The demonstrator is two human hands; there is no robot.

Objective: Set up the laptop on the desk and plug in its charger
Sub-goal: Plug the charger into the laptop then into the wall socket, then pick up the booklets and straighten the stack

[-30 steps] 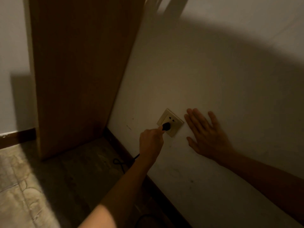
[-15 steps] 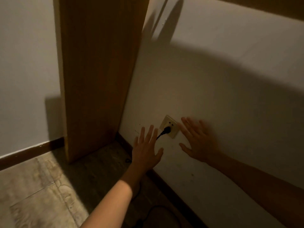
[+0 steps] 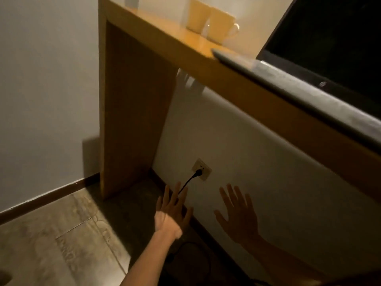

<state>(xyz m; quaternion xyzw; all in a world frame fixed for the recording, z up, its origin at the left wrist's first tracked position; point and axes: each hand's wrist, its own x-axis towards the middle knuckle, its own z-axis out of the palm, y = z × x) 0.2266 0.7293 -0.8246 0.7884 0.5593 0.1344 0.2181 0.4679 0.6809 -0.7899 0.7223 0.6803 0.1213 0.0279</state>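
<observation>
Charger plug (image 3: pixel 198 172) sits seated in the wall socket (image 3: pixel 201 169) under the desk (image 3: pixel 165 41), its thin, limp cable (image 3: pixel 186 182) trailing down; I'd judge it light, best gripped by the stiff plug body. My left hand (image 3: pixel 171 211) and right hand (image 3: pixel 239 215) hover below it, fingers spread, holding nothing.

Table (image 3: pixel 206 65) showing warm honey-brown wood. Two mugs (image 3: pixel 210 21) glowing pale yellow. Laptop (image 3: pixel 309 85) showing grey base, black screen. Charger plug (image 3: pixel 198 172) and cable (image 3: pixel 186 182) reading black against cream wall socket (image 3: pixel 203 169). Wall (image 3: pixel 237 141) looking off-white, skirting board (image 3: pixel 51 196) dark brown, floor (image 3: pixel 51 234) showing mottled grey-beige tile.
</observation>
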